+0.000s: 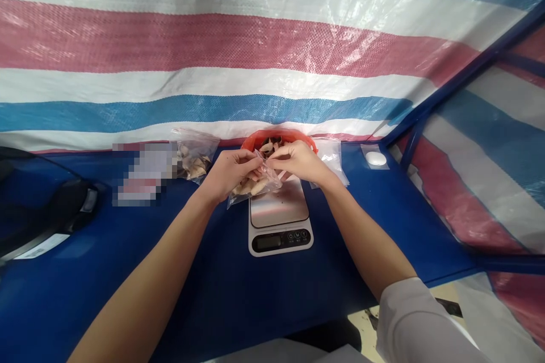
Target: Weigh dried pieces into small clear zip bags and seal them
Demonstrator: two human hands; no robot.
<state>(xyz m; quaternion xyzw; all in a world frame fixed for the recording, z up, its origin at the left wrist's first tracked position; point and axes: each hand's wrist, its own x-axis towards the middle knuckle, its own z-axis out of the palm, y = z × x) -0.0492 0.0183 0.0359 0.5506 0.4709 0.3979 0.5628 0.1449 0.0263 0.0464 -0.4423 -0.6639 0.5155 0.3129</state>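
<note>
My left hand and my right hand both pinch the top edge of a clear zip bag with pale, dried-looking pieces inside. The bag hangs tilted over the left rear of a kitchen scale with a metal plate and a dark display. Behind my hands sits a red plastic bag, its mouth open, holding more curled brown and pale pieces. Another filled clear zip bag lies left of my left hand.
Clear plastic bags lie right of the red bag. A white oval object rests farther right on the blue table. A black item with a strap is at the left. Striped sheeting rises behind, with a blue frame bar at right.
</note>
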